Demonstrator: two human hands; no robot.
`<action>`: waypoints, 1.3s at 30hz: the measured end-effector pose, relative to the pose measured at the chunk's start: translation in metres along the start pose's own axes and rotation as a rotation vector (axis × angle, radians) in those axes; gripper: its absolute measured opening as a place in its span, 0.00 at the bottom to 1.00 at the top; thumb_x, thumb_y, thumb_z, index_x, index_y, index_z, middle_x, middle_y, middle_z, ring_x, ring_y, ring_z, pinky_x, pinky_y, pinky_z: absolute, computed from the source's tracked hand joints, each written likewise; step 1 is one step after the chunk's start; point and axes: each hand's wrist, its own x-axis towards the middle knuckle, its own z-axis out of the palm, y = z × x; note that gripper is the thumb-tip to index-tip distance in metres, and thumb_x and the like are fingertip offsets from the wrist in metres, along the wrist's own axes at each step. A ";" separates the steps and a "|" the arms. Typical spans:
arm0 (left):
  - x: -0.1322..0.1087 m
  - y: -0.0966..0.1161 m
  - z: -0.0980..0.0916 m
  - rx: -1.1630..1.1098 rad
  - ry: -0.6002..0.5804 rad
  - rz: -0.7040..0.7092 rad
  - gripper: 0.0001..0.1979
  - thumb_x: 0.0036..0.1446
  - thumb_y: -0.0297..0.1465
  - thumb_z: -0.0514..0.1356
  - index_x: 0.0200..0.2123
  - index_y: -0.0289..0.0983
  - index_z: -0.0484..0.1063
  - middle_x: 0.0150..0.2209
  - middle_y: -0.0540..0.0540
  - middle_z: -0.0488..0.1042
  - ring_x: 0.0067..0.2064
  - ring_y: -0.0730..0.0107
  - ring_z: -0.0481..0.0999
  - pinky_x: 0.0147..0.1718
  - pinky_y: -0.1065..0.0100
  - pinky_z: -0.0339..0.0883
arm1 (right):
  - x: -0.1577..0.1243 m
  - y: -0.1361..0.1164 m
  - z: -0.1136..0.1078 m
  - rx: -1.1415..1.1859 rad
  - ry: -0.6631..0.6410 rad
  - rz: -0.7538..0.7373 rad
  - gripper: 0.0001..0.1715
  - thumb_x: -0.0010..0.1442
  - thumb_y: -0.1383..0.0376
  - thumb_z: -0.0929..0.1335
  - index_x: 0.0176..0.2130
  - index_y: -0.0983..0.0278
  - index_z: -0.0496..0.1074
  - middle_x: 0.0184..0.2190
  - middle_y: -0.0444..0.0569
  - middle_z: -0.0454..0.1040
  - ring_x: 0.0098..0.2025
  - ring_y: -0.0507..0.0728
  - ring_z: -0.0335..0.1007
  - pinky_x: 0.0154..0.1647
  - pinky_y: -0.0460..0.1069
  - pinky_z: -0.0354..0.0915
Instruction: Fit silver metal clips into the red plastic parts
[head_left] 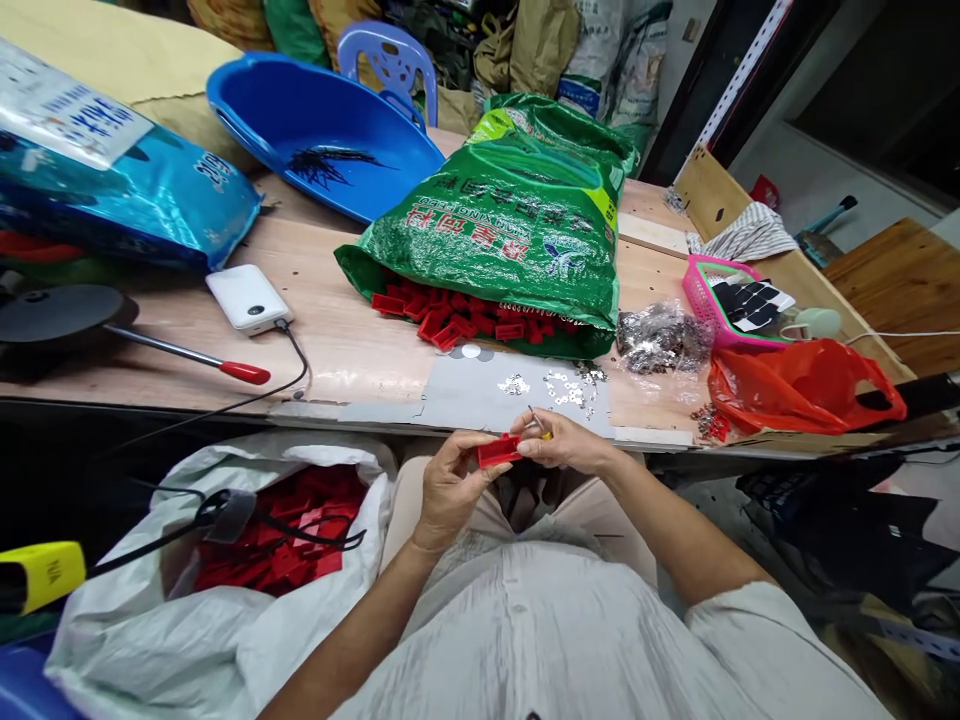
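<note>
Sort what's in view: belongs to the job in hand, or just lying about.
Likely the job's:
red part, held
tool, held
metal bits nearby
green bag and white sack, both holding red pieces

Seemingly just lying about:
power bank
chair
striped cloth

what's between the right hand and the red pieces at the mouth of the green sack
In the head view, a grey sheet bearing small silver pieces lies between the right hand and the red pieces.

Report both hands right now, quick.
Left hand: closed, holding a red plastic piece.
Right hand: closed, holding what looks like a thin metal tool, fingertips close to the red piece.
</note>
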 end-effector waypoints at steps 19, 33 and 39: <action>0.009 -0.003 -0.008 -0.347 0.118 -0.335 0.24 0.48 0.30 0.70 0.49 0.39 0.72 0.40 0.47 0.78 0.41 0.67 0.80 0.47 0.61 0.73 | 0.092 -0.029 -0.004 -1.310 0.308 0.039 0.09 0.63 0.63 0.66 0.41 0.63 0.73 0.43 0.54 0.76 0.45 0.60 0.71 0.42 0.50 0.61; 0.011 0.004 -0.003 -0.413 0.137 -0.355 0.22 0.48 0.31 0.69 0.48 0.38 0.75 0.38 0.46 0.79 0.40 0.64 0.80 0.45 0.59 0.75 | 0.088 -0.036 -0.006 -1.291 0.298 0.009 0.05 0.61 0.65 0.67 0.39 0.62 0.73 0.43 0.52 0.75 0.45 0.60 0.71 0.40 0.49 0.60; 0.013 0.003 -0.005 -0.412 0.158 -0.352 0.25 0.46 0.31 0.69 0.51 0.39 0.75 0.39 0.45 0.80 0.41 0.63 0.80 0.46 0.60 0.73 | 0.084 -0.032 -0.014 -1.023 0.417 -0.129 0.06 0.61 0.67 0.65 0.40 0.60 0.69 0.37 0.46 0.75 0.40 0.55 0.70 0.39 0.47 0.59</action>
